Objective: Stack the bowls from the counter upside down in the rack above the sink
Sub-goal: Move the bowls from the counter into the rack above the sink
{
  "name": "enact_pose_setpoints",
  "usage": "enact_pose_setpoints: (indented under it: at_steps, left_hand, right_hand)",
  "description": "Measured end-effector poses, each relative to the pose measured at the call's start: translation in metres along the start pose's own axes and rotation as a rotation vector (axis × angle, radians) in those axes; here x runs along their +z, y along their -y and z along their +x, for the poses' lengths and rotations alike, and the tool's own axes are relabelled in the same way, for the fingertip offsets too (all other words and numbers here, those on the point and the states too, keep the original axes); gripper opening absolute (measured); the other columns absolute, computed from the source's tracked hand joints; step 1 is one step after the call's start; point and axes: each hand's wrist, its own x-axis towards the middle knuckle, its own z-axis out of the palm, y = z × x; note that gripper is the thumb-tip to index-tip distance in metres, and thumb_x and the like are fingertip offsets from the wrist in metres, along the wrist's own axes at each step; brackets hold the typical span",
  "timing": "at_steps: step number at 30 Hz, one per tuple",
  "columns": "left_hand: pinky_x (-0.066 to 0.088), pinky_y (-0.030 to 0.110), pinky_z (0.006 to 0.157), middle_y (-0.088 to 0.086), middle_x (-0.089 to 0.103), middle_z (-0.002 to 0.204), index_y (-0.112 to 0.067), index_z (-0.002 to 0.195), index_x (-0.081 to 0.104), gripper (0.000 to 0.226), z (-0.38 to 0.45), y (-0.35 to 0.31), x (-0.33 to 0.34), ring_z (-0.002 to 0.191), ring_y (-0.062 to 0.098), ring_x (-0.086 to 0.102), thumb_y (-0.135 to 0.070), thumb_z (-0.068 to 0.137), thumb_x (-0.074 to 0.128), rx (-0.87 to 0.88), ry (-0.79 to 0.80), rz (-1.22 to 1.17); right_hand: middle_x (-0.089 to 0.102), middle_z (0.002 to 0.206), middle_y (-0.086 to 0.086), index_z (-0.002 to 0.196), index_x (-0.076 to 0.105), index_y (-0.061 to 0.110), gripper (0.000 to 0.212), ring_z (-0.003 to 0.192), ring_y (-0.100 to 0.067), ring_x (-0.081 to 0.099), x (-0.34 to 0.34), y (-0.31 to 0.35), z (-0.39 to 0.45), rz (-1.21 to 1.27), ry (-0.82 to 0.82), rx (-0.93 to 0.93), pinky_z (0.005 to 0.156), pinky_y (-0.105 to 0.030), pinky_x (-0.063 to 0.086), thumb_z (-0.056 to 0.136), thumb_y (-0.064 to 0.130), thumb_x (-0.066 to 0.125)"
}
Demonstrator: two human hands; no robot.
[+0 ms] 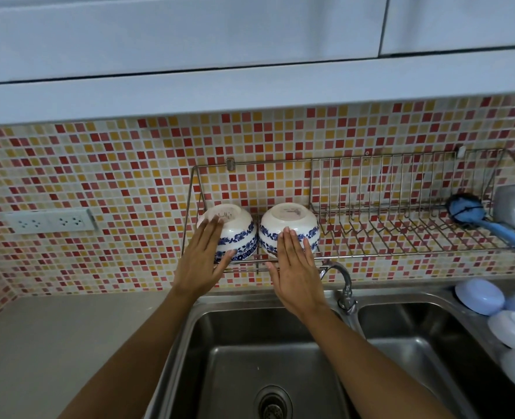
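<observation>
Two white bowls with blue flower bands sit upside down, side by side, at the left end of the wire rack (401, 237) on the tiled wall. The left bowl (239, 229) looks like a stack of two, with a second rim showing beneath it. My left hand (201, 261) lies flat on its front, fingers straight and thumb near the lower rim. My right hand (295, 267) rests flat against the front of the right bowl (289, 219), fingers straight and together. Neither hand curls around a bowl.
A double steel sink (250, 358) lies below the rack, with a faucet (345, 282) between the basins. A blue brush (464, 208) lies in the rack's right end. Pale plastic containers (480, 294) sit at the right. Grey counter (53, 343), wall sockets (50, 220), cabinets (189, 40) overhead.
</observation>
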Motion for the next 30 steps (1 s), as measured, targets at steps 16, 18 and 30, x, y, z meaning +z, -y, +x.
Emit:
enact_pose_setpoints:
  at_steps: [16, 18, 30]
  left_hand:
    - [-0.002, 0.046, 0.120, 0.006, -0.013, 0.158, -0.015, 0.149, -0.011, 0.086, -0.036, -0.014, 0.010, 0.146, 0.023, -0.014, -0.071, 0.085, -0.002, -0.175, 0.105, 0.096]
    - [-0.005, 0.045, 0.119, 0.005, -0.014, 0.158, -0.016, 0.149, -0.012, 0.087, -0.040, -0.015, 0.010, 0.146, 0.023, -0.014, -0.072, 0.084, -0.002, -0.198, 0.120, 0.083]
    - [0.003, 0.047, 0.120, 0.006, -0.022, 0.156, -0.016, 0.141, -0.025, 0.095, -0.063, -0.032, -0.029, 0.142, 0.025, -0.023, -0.037, 0.091, 0.052, -0.249, 0.403, 0.051]
  right_hand:
    - [-0.006, 0.161, -0.005, 0.152, -0.004, 0.013, 0.066, 0.147, -0.021, -0.014, 0.001, 0.000, -0.025, 0.084, 0.100, -0.012, 0.118, -0.040, -0.010, 0.101, 0.047, 0.022]
    - [-0.007, 0.160, -0.003, 0.151, -0.006, 0.016, 0.064, 0.146, -0.019, -0.017, -0.001, 0.001, -0.032, 0.115, 0.119, -0.003, 0.119, -0.040, -0.011, 0.100, 0.049, 0.017]
    - [-0.014, 0.160, -0.005, 0.151, -0.010, 0.013, 0.081, 0.145, -0.022, -0.019, -0.038, 0.015, -0.038, 0.186, 0.363, 0.090, 0.119, -0.048, 0.014, 0.096, 0.051, 0.035]
